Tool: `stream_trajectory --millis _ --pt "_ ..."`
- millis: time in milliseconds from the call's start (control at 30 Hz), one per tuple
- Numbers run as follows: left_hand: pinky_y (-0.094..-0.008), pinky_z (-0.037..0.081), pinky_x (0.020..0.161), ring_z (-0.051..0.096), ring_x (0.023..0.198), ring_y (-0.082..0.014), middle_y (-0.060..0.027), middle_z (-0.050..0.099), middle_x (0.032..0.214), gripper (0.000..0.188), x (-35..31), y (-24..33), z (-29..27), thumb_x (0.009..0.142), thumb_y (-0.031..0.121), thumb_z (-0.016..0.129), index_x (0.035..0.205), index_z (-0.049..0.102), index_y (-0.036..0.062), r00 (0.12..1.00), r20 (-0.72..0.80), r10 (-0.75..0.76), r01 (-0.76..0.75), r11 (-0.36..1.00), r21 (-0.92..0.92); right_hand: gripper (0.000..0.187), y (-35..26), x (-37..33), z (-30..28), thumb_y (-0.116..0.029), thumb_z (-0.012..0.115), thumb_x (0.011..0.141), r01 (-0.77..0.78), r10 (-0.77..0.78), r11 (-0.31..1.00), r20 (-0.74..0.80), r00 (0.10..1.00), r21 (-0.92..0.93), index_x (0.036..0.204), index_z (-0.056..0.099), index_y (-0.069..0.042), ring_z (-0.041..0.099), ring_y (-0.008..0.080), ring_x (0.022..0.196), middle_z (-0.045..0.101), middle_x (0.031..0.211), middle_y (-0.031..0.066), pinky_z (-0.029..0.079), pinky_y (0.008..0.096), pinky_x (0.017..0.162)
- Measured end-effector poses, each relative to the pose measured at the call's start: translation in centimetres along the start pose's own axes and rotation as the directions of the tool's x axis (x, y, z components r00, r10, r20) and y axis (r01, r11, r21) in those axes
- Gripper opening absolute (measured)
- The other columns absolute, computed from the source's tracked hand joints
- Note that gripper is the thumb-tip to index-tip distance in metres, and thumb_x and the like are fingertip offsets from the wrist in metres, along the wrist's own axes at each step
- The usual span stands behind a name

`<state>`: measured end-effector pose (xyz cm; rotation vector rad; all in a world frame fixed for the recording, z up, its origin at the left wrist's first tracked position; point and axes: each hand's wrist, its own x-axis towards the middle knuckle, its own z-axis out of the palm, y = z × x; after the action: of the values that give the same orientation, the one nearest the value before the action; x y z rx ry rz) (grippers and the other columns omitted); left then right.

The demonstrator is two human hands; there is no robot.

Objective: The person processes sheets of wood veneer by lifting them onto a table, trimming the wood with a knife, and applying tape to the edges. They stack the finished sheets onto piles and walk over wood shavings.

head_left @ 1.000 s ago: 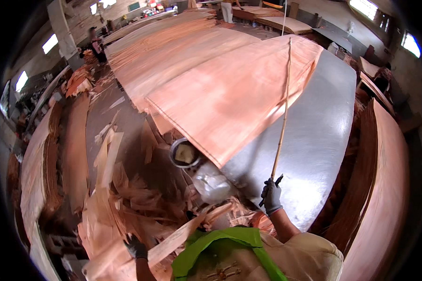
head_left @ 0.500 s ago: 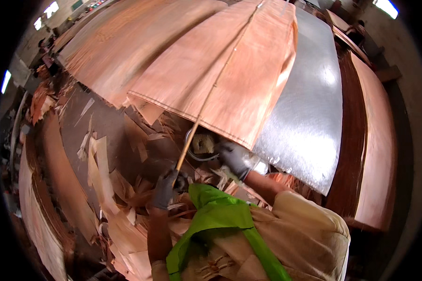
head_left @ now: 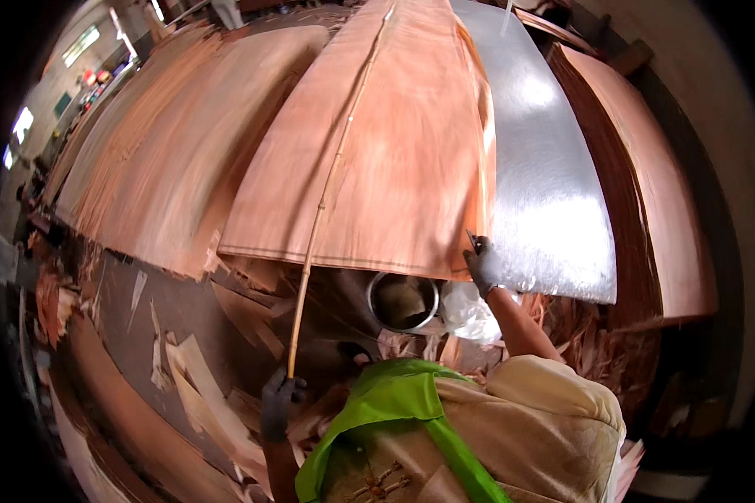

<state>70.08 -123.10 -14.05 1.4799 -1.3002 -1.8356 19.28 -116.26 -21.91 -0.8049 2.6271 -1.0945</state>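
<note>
My left hand (head_left: pixel 278 404), in a dark grey glove, is closed round the near end of a long thin bamboo pole (head_left: pixel 320 205). The pole slants away over a large pinkish wood veneer sheet (head_left: pixel 394 168) lying on a stack. My right hand (head_left: pixel 483 264), gloved too, is at the sheet's near right corner, its fingers bent at the edge and apparently pinching it. Along that right side the veneer's edge is raised and folded. To the right of the sheet lies a shiny silver metal plate (head_left: pixel 545 168).
Below the sheet's near edge stands a round metal bucket (head_left: pixel 434 312) with a pale block inside, beside a white plastic bag (head_left: pixel 471 314). Veneer stacks stand left (head_left: pixel 176 159) and right (head_left: pixel 646 168). Torn veneer strips (head_left: pixel 205 394) litter the floor.
My right hand has moved from beside the bucket to the veneer's near right corner. My left hand is lower, still holding the pole. The view has shifted.
</note>
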Motion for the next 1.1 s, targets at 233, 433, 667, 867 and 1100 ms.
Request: stream_trajectory --millis 233,433,667,867,1100 --pt "-0.0314 0.044 0.057 0.053 0.062 -0.0156 -0.0124 0.057 0.077 0.027 4.9 0.1 -2.9 0.084 0.016 0.056 0.102 0.056 -0.0049 0.939 0.027 0.343 -0.301 0.78 0.548 0.012 -4.5 -1.9 -1.8 -0.014 0.053 0.082 0.066 -0.113 0.88 -0.071 0.991 -0.47 0.093 0.051 -0.01 0.059 0.0416 0.075 0.054 0.096 0.0188 0.046 0.0513 0.061" --pt "-0.0332 0.043 0.055 0.051 0.056 -0.0226 -0.0186 0.05 0.067 0.021 7.4 0.0 -3.8 0.083 0.012 0.056 0.098 0.055 -0.003 0.847 0.019 0.532 -0.454 0.702 0.549 0.016 -6.6 -2.1 -0.7 -0.008 0.049 0.081 0.129 -0.186 0.783 -0.032 0.982 -0.608 0.097 0.049 -0.011 0.06 0.037 0.07 0.055 0.087 0.015 0.048 0.0463 0.056" --pt "-0.0302 0.039 0.049 0.043 0.054 -0.0121 -0.0092 0.047 0.064 0.013 11.9 -1.2 -7.9 0.085 0.009 0.054 0.092 0.053 -0.0019 0.91 0.092 0.403 -0.403 0.815 0.415 0.004 -10.0 -2.1 -0.3 -0.013 0.052 0.08 0.138 -0.239 0.776 -0.085 0.967 -0.616 0.081 0.055 -0.01 0.059 0.0361 0.066 0.055 0.083 0.0137 0.047 0.0453 0.054" --pt "-0.0265 0.034 0.046 0.038 0.053 -0.0081 0.0012 0.043 0.063 0.01 15.7 7.0 -6.5 0.087 0.011 0.053 0.092 0.054 0.0022 0.964 0.242 0.106 -0.11 0.994 0.002 0.017 -20.0 -0.5 -0.2 -0.016 0.054 0.082 0.145 -0.178 0.941 -0.08 0.981 -0.306 0.088 0.063 -0.002 0.06 0.0358 0.083 0.06 0.099 0.0192 0.048 0.0411 0.071" --pt "-0.0409 0.047 0.061 0.059 0.07 -0.0353 -0.0211 0.061 0.081 0.028 28.3 5.2 -3.0 0.086 0.016 0.05 0.11 0.056 0.0011 0.781 0.337 0.526 -0.62 0.715 0.321 0.027 -39.2 7.1 12.1 -0.017 0.052 0.081 0.7 -0.695 0.714 0.127 0.707 0.015 0.103 0.062 -0.006 0.057 0.0355 0.094 0.058 0.109 0.0178 0.047 0.0409 0.079"
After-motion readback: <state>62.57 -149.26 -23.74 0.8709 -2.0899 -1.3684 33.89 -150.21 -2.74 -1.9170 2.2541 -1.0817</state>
